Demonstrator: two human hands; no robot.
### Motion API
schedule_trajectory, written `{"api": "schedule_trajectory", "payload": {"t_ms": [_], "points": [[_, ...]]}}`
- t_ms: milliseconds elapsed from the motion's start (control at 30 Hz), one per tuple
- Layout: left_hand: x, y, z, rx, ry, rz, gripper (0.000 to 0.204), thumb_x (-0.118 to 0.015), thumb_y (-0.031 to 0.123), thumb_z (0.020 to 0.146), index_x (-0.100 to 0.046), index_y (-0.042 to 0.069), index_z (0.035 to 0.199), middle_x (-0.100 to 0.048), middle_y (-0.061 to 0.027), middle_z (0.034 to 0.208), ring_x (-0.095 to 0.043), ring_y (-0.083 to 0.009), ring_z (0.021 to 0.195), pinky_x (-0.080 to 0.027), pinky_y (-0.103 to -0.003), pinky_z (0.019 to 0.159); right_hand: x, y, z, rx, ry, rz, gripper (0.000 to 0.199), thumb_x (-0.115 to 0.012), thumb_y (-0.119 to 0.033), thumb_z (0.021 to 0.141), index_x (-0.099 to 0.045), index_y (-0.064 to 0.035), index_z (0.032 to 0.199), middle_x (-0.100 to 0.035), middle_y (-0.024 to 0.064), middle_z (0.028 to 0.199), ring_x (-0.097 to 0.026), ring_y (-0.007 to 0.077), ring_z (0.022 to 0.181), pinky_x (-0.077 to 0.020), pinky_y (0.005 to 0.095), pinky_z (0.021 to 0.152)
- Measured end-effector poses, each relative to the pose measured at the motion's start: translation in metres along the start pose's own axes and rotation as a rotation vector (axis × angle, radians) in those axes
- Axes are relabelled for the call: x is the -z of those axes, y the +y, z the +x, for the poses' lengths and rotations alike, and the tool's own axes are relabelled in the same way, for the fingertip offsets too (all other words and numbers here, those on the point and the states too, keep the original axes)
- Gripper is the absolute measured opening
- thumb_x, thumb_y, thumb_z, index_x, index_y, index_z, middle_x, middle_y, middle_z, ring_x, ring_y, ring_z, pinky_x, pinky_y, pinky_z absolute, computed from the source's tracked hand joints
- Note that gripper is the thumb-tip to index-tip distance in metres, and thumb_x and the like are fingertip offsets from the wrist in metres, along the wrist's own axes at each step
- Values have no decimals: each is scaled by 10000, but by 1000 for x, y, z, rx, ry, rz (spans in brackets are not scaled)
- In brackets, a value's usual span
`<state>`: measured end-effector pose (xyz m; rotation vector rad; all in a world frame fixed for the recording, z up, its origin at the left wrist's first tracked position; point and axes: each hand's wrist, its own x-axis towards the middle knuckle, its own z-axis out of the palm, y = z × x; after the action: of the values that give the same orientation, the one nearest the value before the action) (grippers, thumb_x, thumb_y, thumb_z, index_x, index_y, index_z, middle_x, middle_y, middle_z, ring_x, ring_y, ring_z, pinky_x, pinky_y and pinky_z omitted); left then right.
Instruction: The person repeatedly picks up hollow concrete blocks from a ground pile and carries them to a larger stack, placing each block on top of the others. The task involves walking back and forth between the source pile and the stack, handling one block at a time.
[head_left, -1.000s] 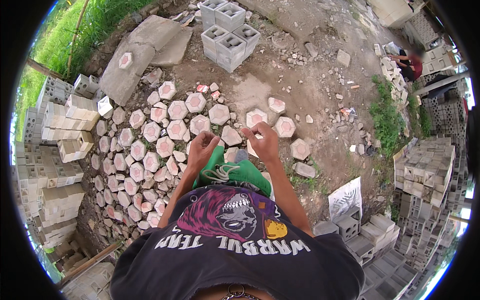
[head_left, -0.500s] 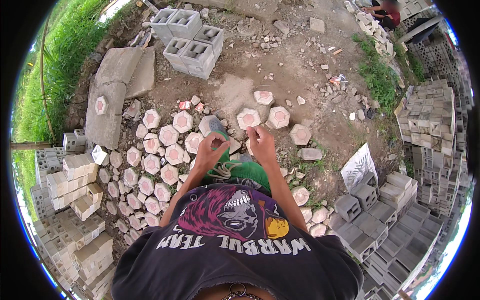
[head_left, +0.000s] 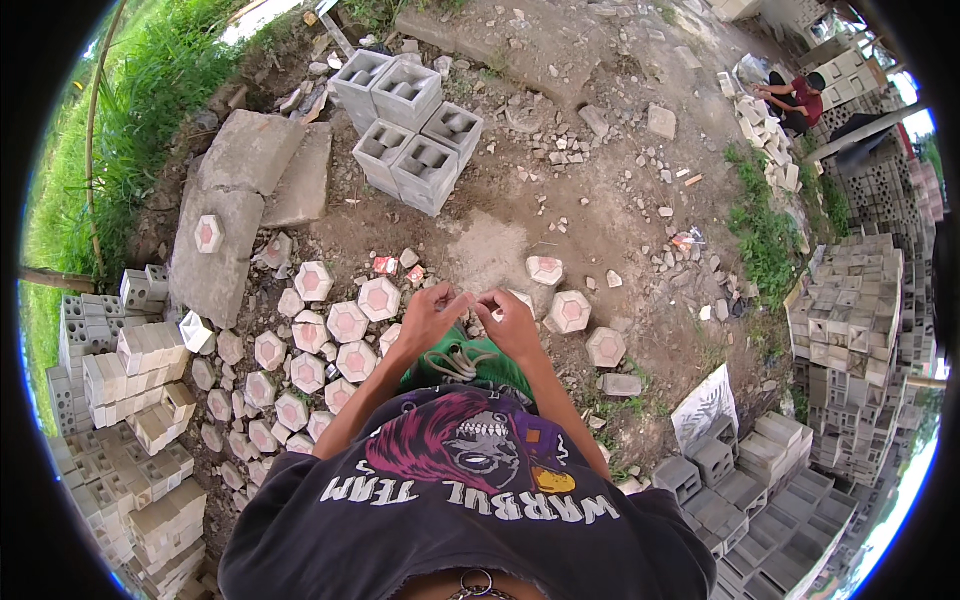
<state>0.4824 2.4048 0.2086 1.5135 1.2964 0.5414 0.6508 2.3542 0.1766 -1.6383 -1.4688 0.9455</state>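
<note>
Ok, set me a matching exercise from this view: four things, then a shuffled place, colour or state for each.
1. Left hand
2. Hexagonal pavers
3. Shorts
4. Other person

A. Green, with a pale drawstring
B. Just left of the right hand
C. Far off, at the upper right
D. Pale, many with pinkish centres

Pairs: 1-B, 2-D, 3-A, 4-C

Near the centre, whether the left hand (head_left: 432, 312) and right hand (head_left: 508, 320) touch or pinch anything is too small to tell. The right hand partly hides a pale paver (head_left: 523, 297) at its one o'clock. At two o'clock, a distant co-worker's (head_left: 806, 98) grip is unclear. Block stacks (head_left: 150, 505) at eight o'clock are cropped.
</note>
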Motion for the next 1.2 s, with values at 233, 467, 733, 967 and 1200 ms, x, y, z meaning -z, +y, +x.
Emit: {"api": "schedule_trajectory", "payload": {"t_ms": [233, 467, 733, 967, 1200], "points": [[-12, -19, 37, 54, -64, -106, 441, -555, 345, 906, -607, -33, 685, -525, -39, 531, -450, -90, 507, -355, -292, 480, 16, 18, 44, -68, 10, -36, 233, -615, -271, 859, -626, -38, 878, -641, 116, 824, -619, 283, 723, -481, 352, 655], [-22, -30, 96, 91, 61, -234, 404, -458, 282, 959, -602, -34, 753, -589, -68, 660, -535, -126, 635, -429, -291, 603, 30, 34, 130, 8, -180, -9, 247, -610, -271, 867, -632, -26, 844, -635, 132, 795, -613, 275, 711, -471, 351, 638], [-61, -12, 225, 159, 346, -389, 315, -394, 201, 953, -583, -18, 829, -628, -74, 789, -595, -173, 754, -464, -295, 723, 97, 74, 291, 269, -276, 2, 250, -618, -257, 869, -639, -8, 856, -647, 119, 753, -616, 213, 650, -484, 324, 604], [-86, 51, 284, 143, 445, -479, 220, -364, 100, 837, -560, 5, 867, -608, -84, 871, -575, -170, 838, -451, -294, 805, 161, 109, 372, 88, -317, 110, 275, -608, -285, 879, -636, -15, 833, -639, 115, 706, -614, 188, 608, -478, 314, 574], [-101, 59, 335, 107, 458, -503, 210, -345, 50, 867, -545, -4, 830, -612, -74, 835, -567, -150, 797, -455, -281, 760, 185, 119, 409, 87, -336, 204, 289, -605, -298, 887, -636, -13, 852, -645, 99, 712, -611, 164, 605, -482, 298, 578]]}}
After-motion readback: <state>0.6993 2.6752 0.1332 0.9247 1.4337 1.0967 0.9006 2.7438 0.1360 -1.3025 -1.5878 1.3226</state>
